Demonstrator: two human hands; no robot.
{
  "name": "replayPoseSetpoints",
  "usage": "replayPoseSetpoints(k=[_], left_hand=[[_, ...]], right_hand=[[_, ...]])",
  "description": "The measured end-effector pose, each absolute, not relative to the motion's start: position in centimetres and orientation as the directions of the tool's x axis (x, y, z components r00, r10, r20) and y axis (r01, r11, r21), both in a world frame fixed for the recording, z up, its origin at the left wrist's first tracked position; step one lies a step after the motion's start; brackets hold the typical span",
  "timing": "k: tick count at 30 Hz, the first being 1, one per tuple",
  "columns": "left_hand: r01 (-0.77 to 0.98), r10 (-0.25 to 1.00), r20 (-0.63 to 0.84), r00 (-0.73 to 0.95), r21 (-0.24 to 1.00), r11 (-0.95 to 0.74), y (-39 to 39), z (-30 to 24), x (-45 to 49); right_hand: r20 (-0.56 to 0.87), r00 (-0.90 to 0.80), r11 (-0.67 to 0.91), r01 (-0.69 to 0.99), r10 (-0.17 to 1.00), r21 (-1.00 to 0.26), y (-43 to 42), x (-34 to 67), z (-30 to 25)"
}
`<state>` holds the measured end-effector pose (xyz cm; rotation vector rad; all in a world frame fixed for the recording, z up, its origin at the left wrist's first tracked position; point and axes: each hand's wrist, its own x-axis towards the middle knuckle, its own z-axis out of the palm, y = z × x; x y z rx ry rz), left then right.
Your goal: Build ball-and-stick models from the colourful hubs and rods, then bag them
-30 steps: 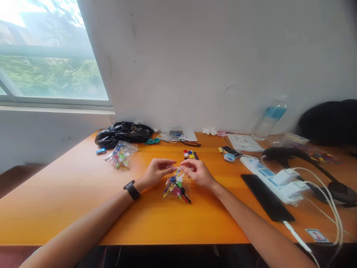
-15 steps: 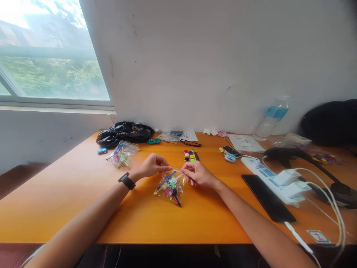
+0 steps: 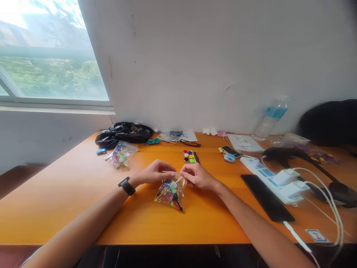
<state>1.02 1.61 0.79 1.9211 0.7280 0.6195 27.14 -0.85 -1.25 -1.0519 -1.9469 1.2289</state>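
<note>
A clear plastic bag (image 3: 170,191) with small colourful plastic pieces inside rests on the wooden table (image 3: 212,223) in front of me. My left hand (image 3: 157,172) pinches the bag's upper edge between thumb and fingers. At the upper right corner of the same bag, my right hand (image 3: 196,175) is closed in a pinch. Both sets of fingertips are close together along the top edge. Just beyond my hands lie several coloured round discs (image 3: 189,156) with thin sticks (image 3: 196,158) beside them. A second clear bag of colourful pieces (image 3: 121,155) lies to the left.
A black plastic bag (image 3: 122,134) and a small blue object (image 3: 101,151) lie at the back left. Glasses (image 3: 190,143) lie near the wall. On the right are a power strip (image 3: 263,175) with chargers, a black phone (image 3: 266,197) and a bottle (image 3: 269,117).
My left hand has moved slightly right and nearer, toward my right hand along the bag's top edge. The bag's lower end has shifted a little toward me.
</note>
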Motion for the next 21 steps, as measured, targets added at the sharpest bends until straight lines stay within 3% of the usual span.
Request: replayPoseSetpoints(k=[4, 7, 10, 13, 16, 21], left_hand=[[0.315, 0.695, 0.114, 0.710, 0.831, -0.459, 2.4, 0.0, 1.0], [0.439, 0.713, 0.150, 0.685, 0.696, -0.568, 3.9, -0.1, -0.8], [0.714, 0.807, 0.165, 0.567, 0.390, -0.582, 5.2, 0.6, -3.4], [0.876, 0.828, 0.385, 0.408, 0.090, -0.474, 5.7, 1.4, -4.9], [0.894, 0.801, 0.472, 0.368, 0.057, -0.445, 5.3, 1.4, -4.3], [0.868, 0.833, 0.295, 0.467, 0.025, -0.496, 3.8, -0.6, -1.7]], right_hand=[[0.075, -0.471, 0.264, 0.348, 0.879, -0.900, -0.5, 27.1, -1.9], [0.082, -0.433, 0.281, 0.420, 0.898, -0.863, -0.1, 27.6, -2.1], [0.179, -0.416, 0.393, 0.513, 0.892, -0.763, 0.0, 27.8, -1.9], [0.290, -0.342, 0.446, 0.613, 0.894, -0.653, 0.2, 28.0, -1.4], [0.397, -0.186, 0.398, 0.723, 0.899, -0.565, 1.1, 29.0, -1.3], [0.486, -0.046, 0.318, 0.809, 0.873, -0.494, 3.8, 32.9, -2.2]])
